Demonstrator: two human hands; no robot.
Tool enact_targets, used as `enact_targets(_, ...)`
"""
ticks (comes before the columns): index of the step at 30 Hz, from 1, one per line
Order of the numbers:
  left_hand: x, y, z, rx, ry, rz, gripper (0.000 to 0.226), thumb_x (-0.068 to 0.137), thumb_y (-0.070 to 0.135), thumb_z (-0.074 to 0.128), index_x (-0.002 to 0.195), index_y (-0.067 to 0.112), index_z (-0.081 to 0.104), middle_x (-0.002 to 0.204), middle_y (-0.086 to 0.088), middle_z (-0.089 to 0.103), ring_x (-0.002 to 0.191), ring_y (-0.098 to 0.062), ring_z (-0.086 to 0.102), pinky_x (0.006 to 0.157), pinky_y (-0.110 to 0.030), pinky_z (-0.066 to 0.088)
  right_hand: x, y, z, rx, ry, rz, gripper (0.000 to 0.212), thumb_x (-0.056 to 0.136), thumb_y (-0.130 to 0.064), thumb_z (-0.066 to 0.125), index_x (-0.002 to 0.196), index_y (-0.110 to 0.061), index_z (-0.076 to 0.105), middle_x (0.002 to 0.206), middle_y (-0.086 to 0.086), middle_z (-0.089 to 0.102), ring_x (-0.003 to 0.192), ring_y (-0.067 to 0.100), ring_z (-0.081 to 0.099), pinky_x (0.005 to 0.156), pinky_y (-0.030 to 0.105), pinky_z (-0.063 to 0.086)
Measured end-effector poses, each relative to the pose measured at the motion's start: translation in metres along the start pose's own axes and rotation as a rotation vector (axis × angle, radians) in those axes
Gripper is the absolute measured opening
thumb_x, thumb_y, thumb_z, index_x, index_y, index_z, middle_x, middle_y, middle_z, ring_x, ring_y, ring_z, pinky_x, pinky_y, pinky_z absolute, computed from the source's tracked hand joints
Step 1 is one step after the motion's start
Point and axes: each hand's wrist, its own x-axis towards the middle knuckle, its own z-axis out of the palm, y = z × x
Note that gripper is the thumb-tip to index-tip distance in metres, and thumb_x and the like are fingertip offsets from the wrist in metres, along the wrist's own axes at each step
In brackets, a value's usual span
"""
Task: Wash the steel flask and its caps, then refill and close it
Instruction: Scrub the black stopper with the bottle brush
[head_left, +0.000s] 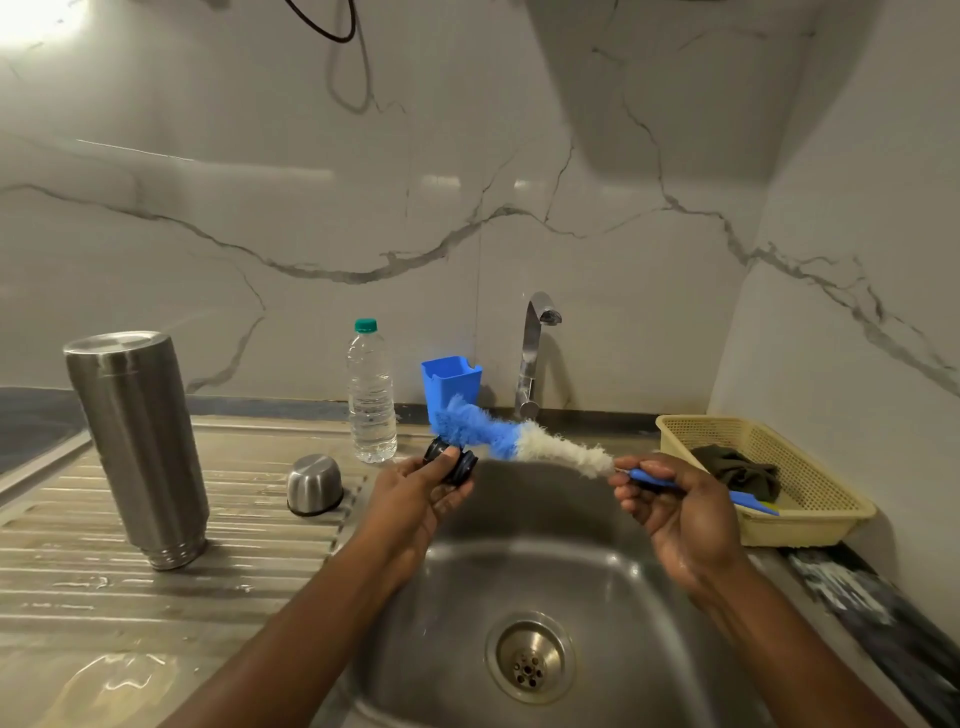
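Left hand (421, 493): centre of frame, above the sink; thumb and curled fingers pinch the round black plastic stopper cap (451, 461) by its edge.
Right hand (675, 504): right of centre; fingers curled round the thin blue handle of the bottle brush (519, 439), which has fluffy blue and white bristles.
Brush contact: the blue bristle tip meets the upper side of the black stopper cap; the white bristles lie nearer the right hand.
Tall cylindrical steel flask (137, 447): left of frame, standing mouth end down on the ribbed steel drainboard (156, 597), well apart from both hands.
Small domed steel cup cap (315, 484): open side down on the drainboard, between the flask and the left hand.
Drainboard surface: wet, with water pooled at lower left.
Steel sink basin (467, 597): lower centre, beneath both hands; round drain at the bottom.
Chrome tap (535, 353): behind the basin; no water seen at the spout.
Clear plastic water bottle with green lid (371, 400): upright at the back, just left of the blue plastic holder (451, 382).
Pale yellow mesh basket (810, 525): right of frame; holds a dark crumpled cloth (743, 470).
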Motion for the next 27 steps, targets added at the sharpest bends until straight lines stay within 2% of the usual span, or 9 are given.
enact_targets(8, 0.002, 0.012, -0.005, -0.085, 0.016, 0.020, 0.035, 0.098, 0.004, 0.065, 0.131, -0.007, 0.058, 0.127, -0.027, 0.070, 0.115, -0.039, 0.073, 0.091, -0.044, 0.062, -0.001, -0.007, -0.004, 0.003, 0.023, 0.019, 0.029, 0.097, 0.000, 0.041, 0.088, 0.009, 0.068, 0.072, 0.020, 0.069, 0.060, 0.023, 0.065, 0.052, 0.024, 0.056)
enact_targets(14, 0.000, 0.011, -0.004, -0.031, 0.021, 0.013, 0.028, 0.099, 0.000, 0.063, 0.127, -0.005, 0.061, 0.123, -0.026, 0.072, 0.118, -0.039, 0.071, 0.097, -0.046, 0.060, -0.001, -0.011, -0.003, 0.065, 0.060, 0.006, 0.031, 0.097, -0.001, 0.041, 0.087, 0.007, 0.069, 0.071, 0.019, 0.071, 0.057, 0.020, 0.066, 0.051, 0.022, 0.056)
enact_targets(19, -0.002, 0.000, 0.000, -0.013, -0.010, -0.018, 0.038, 0.098, 0.002, 0.065, 0.134, -0.009, 0.057, 0.124, -0.028, 0.072, 0.120, -0.041, 0.070, 0.094, -0.046, 0.061, -0.003, -0.001, 0.004, 0.017, 0.006, 0.044, 0.029, 0.098, 0.000, 0.042, 0.093, 0.011, 0.069, 0.076, 0.022, 0.071, 0.060, 0.022, 0.068, 0.053, 0.025, 0.058)
enact_targets(22, -0.001, 0.004, -0.001, -0.044, -0.003, -0.011, 0.035, 0.098, 0.002, 0.065, 0.131, -0.007, 0.059, 0.124, -0.028, 0.072, 0.119, -0.040, 0.070, 0.099, -0.048, 0.059, -0.002, -0.006, 0.002, 0.002, 0.006, 0.030, 0.029, 0.098, -0.001, 0.042, 0.092, 0.010, 0.068, 0.075, 0.022, 0.070, 0.061, 0.023, 0.067, 0.053, 0.025, 0.057)
enact_targets(24, 0.000, 0.010, -0.003, -0.082, 0.009, -0.001, 0.029, 0.098, 0.001, 0.063, 0.127, -0.004, 0.060, 0.125, -0.027, 0.072, 0.119, -0.040, 0.070, 0.097, -0.048, 0.060, -0.001, -0.009, -0.001, 0.012, 0.025, 0.027, 0.030, 0.097, -0.001, 0.041, 0.090, 0.010, 0.068, 0.073, 0.021, 0.069, 0.059, 0.022, 0.066, 0.052, 0.024, 0.056)
enact_targets(27, -0.004, 0.008, -0.001, -0.051, -0.013, -0.014, 0.033, 0.097, -0.001, 0.063, 0.130, -0.005, 0.060, 0.124, -0.026, 0.073, 0.120, -0.039, 0.070, 0.094, -0.045, 0.061, -0.002, -0.004, 0.001, 0.017, 0.014, 0.036, 0.029, 0.098, -0.001, 0.043, 0.094, 0.011, 0.069, 0.076, 0.022, 0.071, 0.061, 0.022, 0.068, 0.054, 0.025, 0.058)
